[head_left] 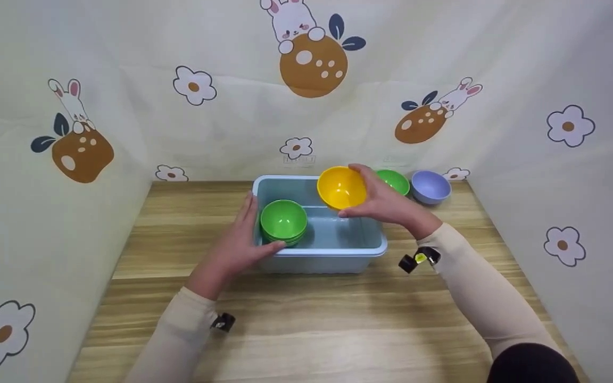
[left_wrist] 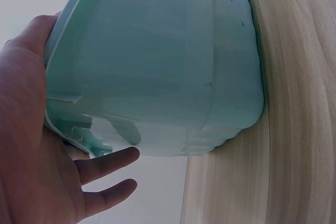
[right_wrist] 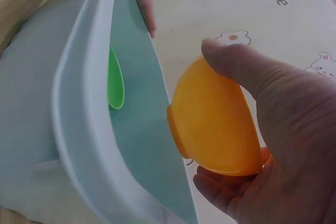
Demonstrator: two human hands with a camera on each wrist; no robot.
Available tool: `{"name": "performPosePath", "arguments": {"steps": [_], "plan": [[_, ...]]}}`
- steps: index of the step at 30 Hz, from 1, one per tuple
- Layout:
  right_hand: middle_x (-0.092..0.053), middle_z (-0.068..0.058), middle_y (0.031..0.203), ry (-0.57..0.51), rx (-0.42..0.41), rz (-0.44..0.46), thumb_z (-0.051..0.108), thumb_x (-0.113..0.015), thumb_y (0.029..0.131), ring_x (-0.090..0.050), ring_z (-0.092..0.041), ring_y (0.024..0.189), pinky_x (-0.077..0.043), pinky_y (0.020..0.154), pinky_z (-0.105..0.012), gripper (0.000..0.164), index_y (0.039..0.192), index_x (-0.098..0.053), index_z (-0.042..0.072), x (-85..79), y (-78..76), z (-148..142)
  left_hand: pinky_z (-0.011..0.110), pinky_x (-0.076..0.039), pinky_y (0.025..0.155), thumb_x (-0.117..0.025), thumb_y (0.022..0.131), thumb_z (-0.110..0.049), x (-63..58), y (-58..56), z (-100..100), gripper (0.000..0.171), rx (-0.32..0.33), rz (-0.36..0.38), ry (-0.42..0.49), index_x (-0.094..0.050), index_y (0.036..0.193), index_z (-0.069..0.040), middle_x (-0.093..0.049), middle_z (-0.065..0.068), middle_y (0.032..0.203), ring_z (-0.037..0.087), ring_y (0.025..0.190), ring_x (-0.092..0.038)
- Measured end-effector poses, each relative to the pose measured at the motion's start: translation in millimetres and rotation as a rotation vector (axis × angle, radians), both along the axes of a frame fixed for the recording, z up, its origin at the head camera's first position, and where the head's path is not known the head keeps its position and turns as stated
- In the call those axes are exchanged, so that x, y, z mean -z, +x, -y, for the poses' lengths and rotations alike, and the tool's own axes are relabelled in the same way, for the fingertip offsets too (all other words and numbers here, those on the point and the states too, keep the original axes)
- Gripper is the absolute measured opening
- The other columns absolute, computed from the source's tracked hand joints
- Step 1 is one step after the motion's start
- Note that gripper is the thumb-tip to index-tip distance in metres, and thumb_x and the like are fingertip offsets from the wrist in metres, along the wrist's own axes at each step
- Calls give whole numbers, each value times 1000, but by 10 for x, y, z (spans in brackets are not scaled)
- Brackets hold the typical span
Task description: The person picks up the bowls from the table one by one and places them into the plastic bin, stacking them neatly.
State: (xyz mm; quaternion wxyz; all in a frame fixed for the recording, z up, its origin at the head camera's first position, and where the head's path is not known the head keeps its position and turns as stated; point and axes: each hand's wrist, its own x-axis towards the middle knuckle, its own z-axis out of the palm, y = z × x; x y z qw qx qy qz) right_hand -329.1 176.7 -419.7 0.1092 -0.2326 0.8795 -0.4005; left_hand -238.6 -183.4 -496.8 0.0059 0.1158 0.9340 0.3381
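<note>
Above the right back part of a light blue plastic bin (head_left: pixel 306 263), my right hand (head_left: pixel 383 201) holds a yellow bowl (head_left: pixel 340 187) by its rim, thumb on one side and fingers on the other. The right wrist view shows the yellow bowl (right_wrist: pixel 215 124) tilted on its side in that grip. My left hand (head_left: pixel 232 246) rests on the bin's left front corner, thumb along the front rim. In the left wrist view, its fingers (left_wrist: pixel 113 163) stretch out straight beside the bin wall (left_wrist: pixel 152 61). A stack of green bowls (head_left: pixel 283 219) sits inside the bin at left.
Behind my right hand, a green bowl (head_left: pixel 394 182) stands partly hidden on the wooden table (head_left: pixel 306 324). A purple bowl (head_left: pixel 430 187) is beside it, near the back wall. Printed fabric walls (head_left: pixel 221 133) enclose the table at the back and both sides.
</note>
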Motion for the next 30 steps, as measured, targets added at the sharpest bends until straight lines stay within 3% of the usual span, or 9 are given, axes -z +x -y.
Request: {"name": "performPosePath", "arguments": {"steps": [8, 16, 30], "plan": [[-48, -11, 160, 26, -56, -14, 58, -99, 76, -54, -31, 135, -53, 112, -50, 126, 172, -29, 17, -34, -39, 69, 69, -39, 122, -76, 82, -87, -25, 19, -3, 143, -15, 35, 14, -2, 179, -11, 7, 5, 186, 50, 161, -33], [-45, -10, 163, 57, -110, 25, 59, -99, 76, -50, -30, 140, -47, 119, -51, 127, 172, -27, 18, -93, -87, 140, 69, -38, 123, -72, 82, -90, -38, 24, 2, 143, -11, 36, -3, -2, 179, -11, 6, 7, 186, 48, 163, -29], [-51, -7, 159, 68, -214, 21, 58, -98, 78, -54, -26, 137, -48, 119, -49, 126, 172, -28, 15, -116, -192, 326, 67, -37, 124, -68, 80, -95, -45, 18, -8, 144, -26, 40, -27, -3, 179, -12, 4, 7, 187, 46, 164, -29]]}}
